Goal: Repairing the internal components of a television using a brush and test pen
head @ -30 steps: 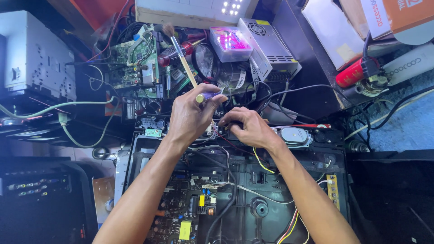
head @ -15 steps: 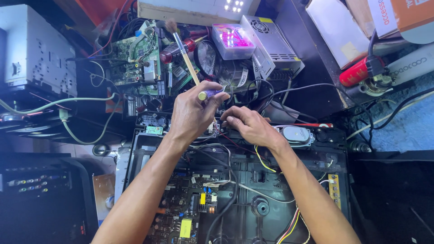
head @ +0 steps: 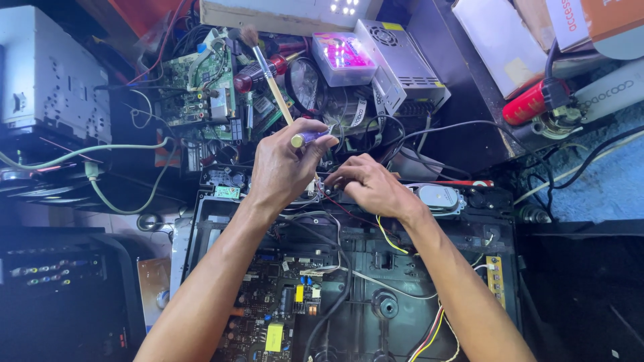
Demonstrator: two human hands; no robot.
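Left hand: grip closed around a purple-handled tool, tip aimed down at the wires.
Right hand: fingertips pinched narrow on small wires, just beside the left grip.
Brush: wooden handle slants up and away behind the left grip.
Chassis: open black shell under both wrists; circuit board below the left forearm.
Speaker: just right of the right hand.
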